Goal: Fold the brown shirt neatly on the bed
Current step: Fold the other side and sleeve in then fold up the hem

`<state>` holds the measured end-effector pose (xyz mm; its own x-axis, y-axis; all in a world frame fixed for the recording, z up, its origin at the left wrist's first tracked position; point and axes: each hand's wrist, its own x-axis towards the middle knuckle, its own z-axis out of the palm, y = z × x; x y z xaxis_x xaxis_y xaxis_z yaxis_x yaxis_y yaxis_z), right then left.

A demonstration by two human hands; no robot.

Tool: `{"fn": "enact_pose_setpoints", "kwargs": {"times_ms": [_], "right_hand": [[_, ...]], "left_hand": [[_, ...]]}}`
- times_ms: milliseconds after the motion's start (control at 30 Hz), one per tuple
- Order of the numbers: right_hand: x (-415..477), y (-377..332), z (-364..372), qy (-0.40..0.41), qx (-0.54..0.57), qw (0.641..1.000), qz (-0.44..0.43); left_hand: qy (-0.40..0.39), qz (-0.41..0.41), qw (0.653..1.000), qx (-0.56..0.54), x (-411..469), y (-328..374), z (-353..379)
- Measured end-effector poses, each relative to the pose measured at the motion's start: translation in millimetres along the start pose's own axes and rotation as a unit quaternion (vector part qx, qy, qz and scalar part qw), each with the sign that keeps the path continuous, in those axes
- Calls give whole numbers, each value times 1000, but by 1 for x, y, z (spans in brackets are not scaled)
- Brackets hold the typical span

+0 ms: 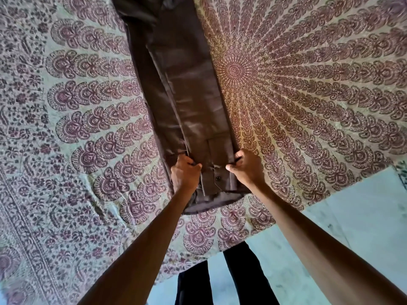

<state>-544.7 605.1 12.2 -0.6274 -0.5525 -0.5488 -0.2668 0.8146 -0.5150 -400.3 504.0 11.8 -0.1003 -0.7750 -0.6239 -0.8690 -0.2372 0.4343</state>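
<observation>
The brown shirt (180,93) lies on the bed as a long narrow strip, its sides folded inward, running from the top of the view down to the near bed edge. A buttoned cuff or placket with a dark button shows at its near end. My left hand (184,172) grips the near left edge of the strip. My right hand (246,167) pinches the near right edge. Both hands are closed on the fabric, thumbs on top.
The bed is covered by a cream spread (308,89) printed with a maroon mandala pattern. The bed's near edge (253,234) curves across the lower view. Pale floor (363,212) shows at the lower right, with my dark trouser legs (242,278) below.
</observation>
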Motion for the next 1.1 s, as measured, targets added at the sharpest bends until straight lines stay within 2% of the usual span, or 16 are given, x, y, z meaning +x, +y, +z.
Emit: {"fn": "enact_pose_setpoints", "kwargs": {"times_ms": [267,467,567,633,700,800,867,933,1000,1100], "right_hand": [[-4,12,1,-4,-61,998,-3],[-12,15,0,-3,-73,997,-7],[-15,18,-1,0,-89,996,-7],[-17,17,-2,15,-115,993,-4],[-17,18,-4,33,-117,993,-13],[-11,23,-7,22,-94,995,-19],[-6,26,-9,0,-84,996,-22],[-6,27,-13,6,-99,994,-51],[-10,30,-17,39,-171,975,-139],[-12,46,-23,33,-280,901,-328]], "left_hand": [[-38,14,998,-56,-1,-19,13],[-59,80,995,-23,-8,-21,5],[-78,77,993,-31,-11,-21,4],[-67,97,993,-26,-14,-21,4],[-12,157,987,13,-16,-22,1],[41,280,949,137,-13,-27,-5],[25,351,896,271,-10,-34,-9],[-7,381,860,338,-9,-42,-11],[-30,395,849,351,-10,-48,-14],[-31,448,819,358,-7,-60,-26]]}}
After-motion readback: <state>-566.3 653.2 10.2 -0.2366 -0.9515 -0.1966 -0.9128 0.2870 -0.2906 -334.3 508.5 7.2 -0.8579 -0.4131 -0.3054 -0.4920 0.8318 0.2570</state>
